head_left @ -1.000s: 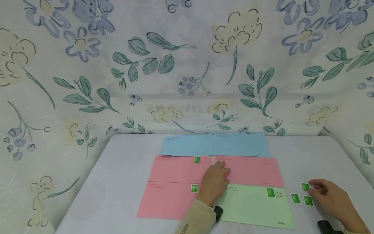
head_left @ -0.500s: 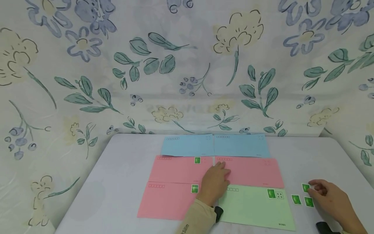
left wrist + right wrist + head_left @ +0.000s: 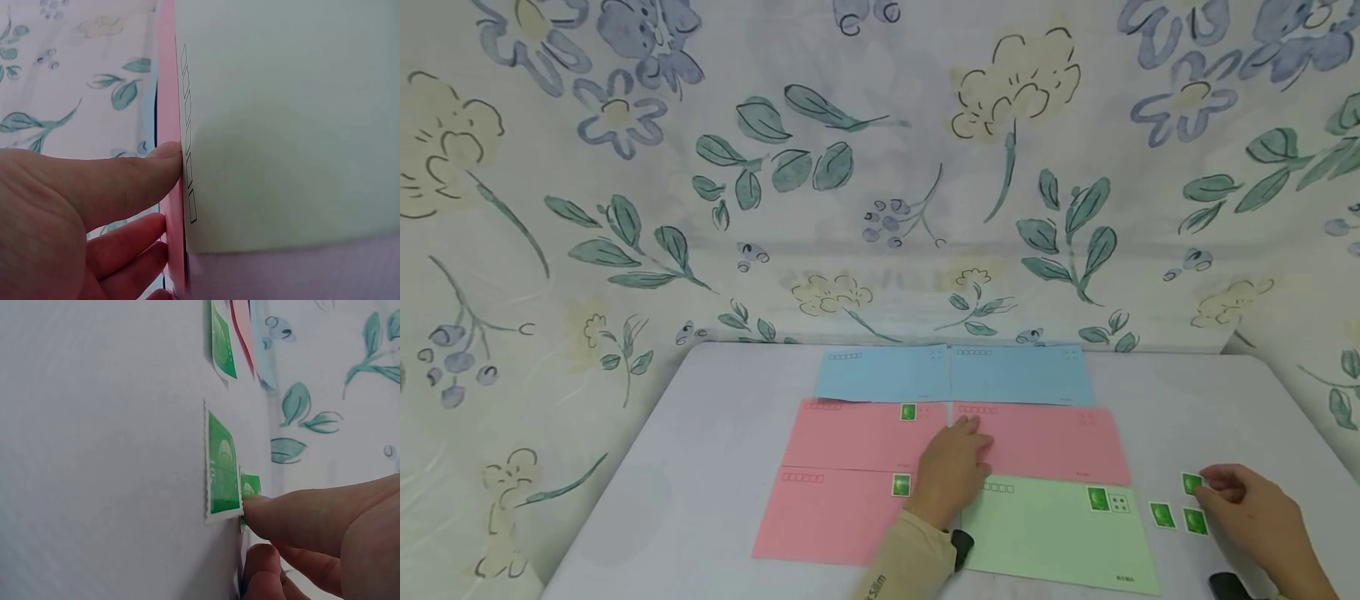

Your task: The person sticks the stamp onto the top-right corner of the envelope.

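My left hand (image 3: 951,473) rests where the envelopes meet, fingers on the upper right pink envelope (image 3: 1045,446). In the left wrist view its thumb touches the edge of the light green envelope (image 3: 294,137). At the right, my right hand (image 3: 1255,508) pinches the edge of a green stamp (image 3: 1191,483) between thumb and fingers; the right wrist view has that stamp (image 3: 251,482) at the thumb tip, partly hidden. Two other green stamps lie beside it, one to the left (image 3: 1162,515) and one nearer (image 3: 1196,522).
Two blue envelopes (image 3: 883,375) lie along the back of the white table (image 3: 662,467). Two pink envelopes at the left each bear a stamp (image 3: 901,485) at upper right. The green envelope has one stamp (image 3: 1098,499) beside a printed square. Floral cloth (image 3: 895,167) hangs behind.
The right hand and the stamp at its fingertips have shifted slightly to the right, away from the other loose stamps. My left hand stays in place. The view has drifted a little.
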`<act>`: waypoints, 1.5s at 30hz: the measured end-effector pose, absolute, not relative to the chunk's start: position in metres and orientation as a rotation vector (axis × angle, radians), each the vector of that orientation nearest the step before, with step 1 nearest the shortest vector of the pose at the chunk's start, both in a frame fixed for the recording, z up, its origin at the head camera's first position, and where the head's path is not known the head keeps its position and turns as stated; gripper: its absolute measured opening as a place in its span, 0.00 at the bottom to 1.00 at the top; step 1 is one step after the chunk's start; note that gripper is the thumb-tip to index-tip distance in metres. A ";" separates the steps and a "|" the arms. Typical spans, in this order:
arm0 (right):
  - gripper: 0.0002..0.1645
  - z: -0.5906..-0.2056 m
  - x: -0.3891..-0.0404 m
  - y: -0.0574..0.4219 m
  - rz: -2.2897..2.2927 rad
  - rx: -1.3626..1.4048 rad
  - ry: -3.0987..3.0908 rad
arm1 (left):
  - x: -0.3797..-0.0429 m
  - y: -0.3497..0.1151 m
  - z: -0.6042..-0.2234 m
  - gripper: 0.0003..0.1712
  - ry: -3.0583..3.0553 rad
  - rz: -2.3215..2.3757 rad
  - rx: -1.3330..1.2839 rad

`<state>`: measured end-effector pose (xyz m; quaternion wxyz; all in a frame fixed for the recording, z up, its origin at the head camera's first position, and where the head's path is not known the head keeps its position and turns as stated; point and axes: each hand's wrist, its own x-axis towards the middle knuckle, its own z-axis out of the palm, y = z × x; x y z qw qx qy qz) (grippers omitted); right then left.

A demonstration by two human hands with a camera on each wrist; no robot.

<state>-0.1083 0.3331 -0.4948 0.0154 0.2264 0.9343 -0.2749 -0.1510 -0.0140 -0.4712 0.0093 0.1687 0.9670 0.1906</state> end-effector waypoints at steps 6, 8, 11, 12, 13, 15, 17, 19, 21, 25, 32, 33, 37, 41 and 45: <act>0.22 -0.496 -0.109 0.333 -0.883 0.730 2.932 | -0.152 -0.013 -0.470 0.20 3.016 0.580 0.529; 0.21 -0.497 -0.109 0.333 -0.890 0.738 2.938 | -0.152 -0.013 -0.469 0.20 3.019 0.571 0.534; 0.20 -0.497 -0.109 0.332 -0.898 0.751 2.935 | -0.151 -0.014 -0.468 0.20 3.016 0.564 0.533; 0.20 -0.497 -0.109 0.332 -0.899 0.752 2.936 | -0.151 -0.014 -0.468 0.20 3.015 0.564 0.533; 0.20 -0.497 -0.109 0.332 -0.899 0.752 2.935 | -0.150 -0.014 -0.468 0.20 3.013 0.564 0.532; 0.19 -0.496 -0.108 0.332 -0.898 0.750 2.930 | -0.150 -0.014 -0.468 0.20 3.009 0.563 0.533; 0.19 -0.494 -0.108 0.334 -0.896 0.736 2.939 | -0.151 -0.014 -0.468 0.20 3.013 0.560 0.541; 0.19 -0.493 -0.108 0.335 -0.897 0.729 2.944 | -0.152 -0.014 -0.468 0.20 3.019 0.559 0.545; 0.19 -0.493 -0.108 0.336 -0.899 0.732 2.946 | -0.152 -0.014 -0.468 0.20 3.024 0.562 0.544; 0.19 -0.494 -0.108 0.335 -0.899 0.760 2.931 | -0.152 -0.014 -0.468 0.20 3.018 0.558 0.539; 0.18 -0.500 -0.108 0.334 -0.945 0.800 2.924 | -0.149 -0.015 -0.467 0.20 3.020 0.534 0.537; 0.18 -0.501 -0.108 0.334 -0.954 0.805 2.918 | -0.149 -0.015 -0.466 0.21 3.017 0.537 0.537; 0.19 -0.502 -0.109 0.334 -0.975 0.830 2.907 | -0.150 -0.015 -0.466 0.21 3.009 0.543 0.530; 0.20 -0.501 -0.109 0.334 -0.987 0.839 2.896 | -0.151 -0.014 -0.467 0.21 2.987 0.562 0.506; 0.20 -0.500 -0.109 0.336 -0.991 0.810 2.902 | -0.152 -0.014 -0.469 0.22 2.967 0.562 0.490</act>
